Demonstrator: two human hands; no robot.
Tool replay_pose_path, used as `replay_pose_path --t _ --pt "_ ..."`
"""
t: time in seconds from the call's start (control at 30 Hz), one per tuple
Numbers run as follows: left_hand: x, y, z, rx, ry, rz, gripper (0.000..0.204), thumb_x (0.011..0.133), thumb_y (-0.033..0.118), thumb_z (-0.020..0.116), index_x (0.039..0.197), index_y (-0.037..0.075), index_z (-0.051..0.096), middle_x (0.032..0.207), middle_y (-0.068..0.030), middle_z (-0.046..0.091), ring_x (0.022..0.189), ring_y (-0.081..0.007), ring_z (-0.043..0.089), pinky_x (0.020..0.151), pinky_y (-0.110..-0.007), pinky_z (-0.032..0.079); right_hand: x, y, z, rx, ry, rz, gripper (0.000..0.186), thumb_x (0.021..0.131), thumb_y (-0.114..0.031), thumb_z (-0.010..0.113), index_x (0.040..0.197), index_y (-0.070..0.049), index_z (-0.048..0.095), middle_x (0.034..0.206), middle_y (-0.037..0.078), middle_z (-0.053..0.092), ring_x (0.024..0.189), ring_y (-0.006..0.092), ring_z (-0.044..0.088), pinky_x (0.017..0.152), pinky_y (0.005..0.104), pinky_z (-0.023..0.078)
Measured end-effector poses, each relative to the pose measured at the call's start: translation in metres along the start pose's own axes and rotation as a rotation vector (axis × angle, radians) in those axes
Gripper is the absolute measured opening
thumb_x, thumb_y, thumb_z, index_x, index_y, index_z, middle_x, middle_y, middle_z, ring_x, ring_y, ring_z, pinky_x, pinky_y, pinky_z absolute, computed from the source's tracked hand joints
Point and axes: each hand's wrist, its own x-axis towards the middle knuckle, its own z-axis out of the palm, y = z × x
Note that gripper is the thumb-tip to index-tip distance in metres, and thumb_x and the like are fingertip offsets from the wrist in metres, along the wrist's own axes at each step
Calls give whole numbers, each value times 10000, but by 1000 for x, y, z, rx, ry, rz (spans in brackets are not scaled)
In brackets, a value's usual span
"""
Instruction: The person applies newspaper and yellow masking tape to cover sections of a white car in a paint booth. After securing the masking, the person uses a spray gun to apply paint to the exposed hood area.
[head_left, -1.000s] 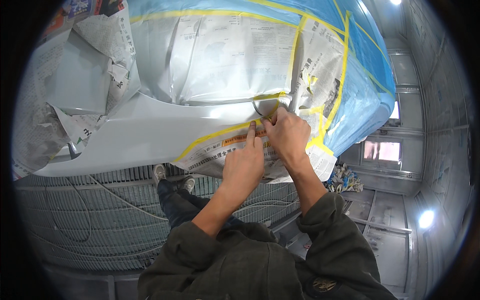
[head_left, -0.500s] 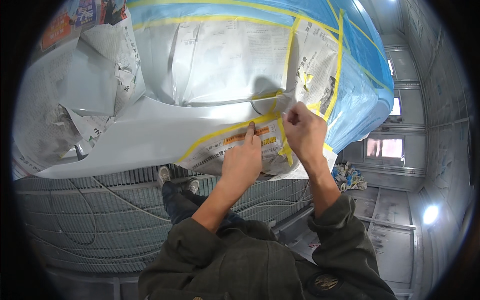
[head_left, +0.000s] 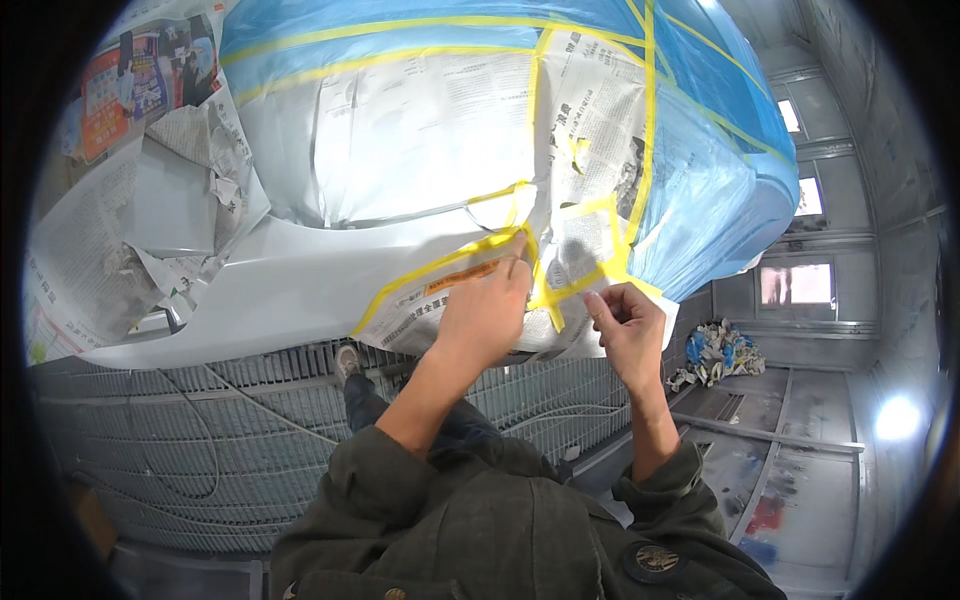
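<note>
A pale grey car body panel (head_left: 290, 275) curves across the view, its lower right covered by printed masking paper (head_left: 420, 312). Yellow masking tape (head_left: 425, 266) runs along the paper's upper edge. My left hand (head_left: 485, 312) lies over this paper, index finger stretched up onto the tape near its right end, the other fingers bent and holding nothing visible. Beside it on the right, my right hand (head_left: 632, 325) is closed, thumb against curled fingers, close to a crossing tape strip (head_left: 580, 287). Whatever is between those fingers is hidden.
Blue plastic film (head_left: 705, 215) and newspaper sheets (head_left: 430, 130) cover the body beyond. Loose newspaper (head_left: 90, 240) hangs at the left. Below lies a grated floor (head_left: 270, 440) with a hose (head_left: 265, 403). A crumpled paper heap (head_left: 722, 352) sits at the right.
My right hand has come down from beside the upper tape to the lower edge of the paper. My left fingertip has slid right along the tape. The view has shifted.
</note>
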Motion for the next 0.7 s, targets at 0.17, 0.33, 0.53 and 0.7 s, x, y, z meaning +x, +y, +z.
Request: replay_pose_path --t 0.17,0.33,0.53,0.7 --pt "10 3 -3 114 -65 -29 114 871 82 555 958 16 521 1487 -182 520 782 -379 706 666 -481 550 -4 11 -11 21 -37 -58 192 913 -129 761 856 29 668 632 -17 614 568 27 502 521 215 411" --pt "14 10 -9 152 -81 -31 117 880 81 541 966 3 551 1287 -161 649 807 -400 691 686 -495 545 -8 17 -12 118 -69 -70 182 909 -115 763 849 26 665 622 -25 609 563 22 489 520 211 404" --pt "-26 33 -24 -294 229 -158 56 897 7 572 951 6 589 898 -118 676 691 -245 655 653 -344 523 -23 8 -15 237 -273 -106 181 987 -150 663 959 26 695 837 23 671 763 67 561 674 235 458" --pt "-50 46 -15 -1061 522 -360 64 984 0 546 956 15 602 889 -15 653 754 -96 588 662 -247 478 -41 0 3 556 -689 -12 250 1045 -178 518 1101 23 656 980 61 686 931 127 586 811 298 482"
